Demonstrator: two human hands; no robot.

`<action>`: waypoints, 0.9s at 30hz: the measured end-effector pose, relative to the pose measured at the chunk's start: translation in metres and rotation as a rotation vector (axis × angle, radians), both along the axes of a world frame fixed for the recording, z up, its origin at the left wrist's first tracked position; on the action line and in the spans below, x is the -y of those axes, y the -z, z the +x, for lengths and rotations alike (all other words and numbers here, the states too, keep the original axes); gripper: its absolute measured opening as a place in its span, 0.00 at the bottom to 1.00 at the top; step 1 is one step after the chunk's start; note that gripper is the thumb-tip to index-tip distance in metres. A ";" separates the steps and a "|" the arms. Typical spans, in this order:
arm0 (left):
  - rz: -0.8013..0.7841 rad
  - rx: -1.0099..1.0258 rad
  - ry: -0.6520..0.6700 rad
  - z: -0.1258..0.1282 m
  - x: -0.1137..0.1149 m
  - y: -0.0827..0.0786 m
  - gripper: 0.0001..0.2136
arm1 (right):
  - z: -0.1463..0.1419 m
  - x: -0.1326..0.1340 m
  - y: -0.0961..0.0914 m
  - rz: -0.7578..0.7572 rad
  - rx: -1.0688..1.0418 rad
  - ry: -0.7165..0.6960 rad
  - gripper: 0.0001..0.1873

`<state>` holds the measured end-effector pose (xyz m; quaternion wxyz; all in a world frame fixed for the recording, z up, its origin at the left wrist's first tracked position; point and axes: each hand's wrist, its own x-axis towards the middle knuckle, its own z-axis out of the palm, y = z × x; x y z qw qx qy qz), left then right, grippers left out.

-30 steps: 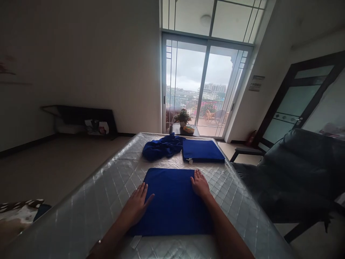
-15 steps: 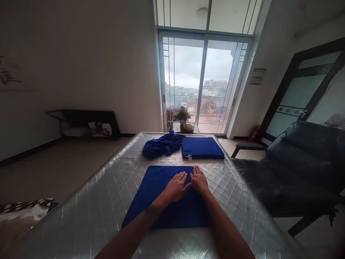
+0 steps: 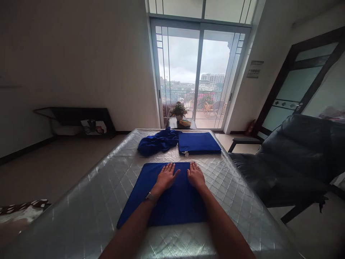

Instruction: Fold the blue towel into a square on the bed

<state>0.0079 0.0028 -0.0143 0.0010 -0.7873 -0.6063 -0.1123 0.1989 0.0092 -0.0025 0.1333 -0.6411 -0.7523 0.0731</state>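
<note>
A folded blue cloth [image 3: 140, 194] lies flat on the quilted silver mattress [image 3: 88, 212] in front of me. My left hand [image 3: 165, 176] rests palm down on its far middle, fingers stretched out. My right hand [image 3: 196, 175] lies flat beside it near the cloth's far right corner, fingers together and extended. Neither hand grips anything. Farther along the mattress sit a neatly folded blue stack [image 3: 198, 143] with a small white tag and, to its left, a crumpled blue cloth [image 3: 157, 142].
A dark leather chair [image 3: 293, 158] stands close on the right. Beyond the mattress's far end a small table holds a potted plant [image 3: 178, 109] before sliding glass doors [image 3: 198, 73]. A low black shelf [image 3: 75, 120] lines the left wall, with open floor between.
My left hand slid from the cloth's near left edge up and right to its far middle, then a little left again. My right hand stayed near the far right corner.
</note>
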 end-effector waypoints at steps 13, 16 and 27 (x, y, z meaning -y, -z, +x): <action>-0.070 -0.044 -0.266 -0.117 0.001 -0.003 0.36 | 0.002 -0.002 -0.002 -0.038 0.041 -0.008 0.33; -0.075 -0.043 -0.282 -0.123 0.000 0.000 0.36 | 0.002 -0.003 -0.001 -0.030 0.053 -0.014 0.33; -0.061 -0.038 -0.284 -0.119 0.001 0.003 0.35 | 0.010 -0.004 -0.008 0.024 0.080 0.011 0.31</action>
